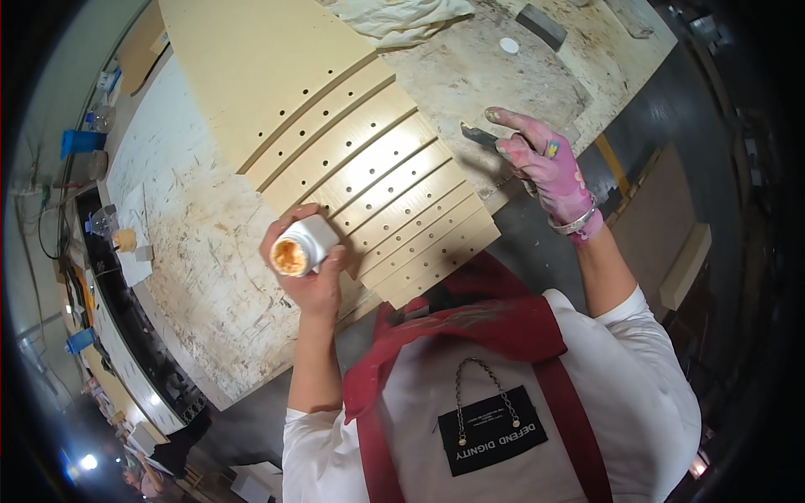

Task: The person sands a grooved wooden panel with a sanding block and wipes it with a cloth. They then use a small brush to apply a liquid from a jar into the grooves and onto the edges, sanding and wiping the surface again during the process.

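My left hand is bare and wraps round a white plastic jar. The jar is tilted, its open mouth showing orange-tan paste inside and on the rim. On my right hand is a pink glove. Its fingers grip a small dark-bladed scraper, which has pale residue at its tip and is held in the air beside the boards. Several pale wooden boards lie stepped over one another, with rows of round dark holes. The jar is over their left edge.
A paint-stained workbench carries the boards. At its far side are a crumpled cream cloth, a white round lid and a dark grey block. Plastic bottles stand at the left. Brown panels lean at the right.
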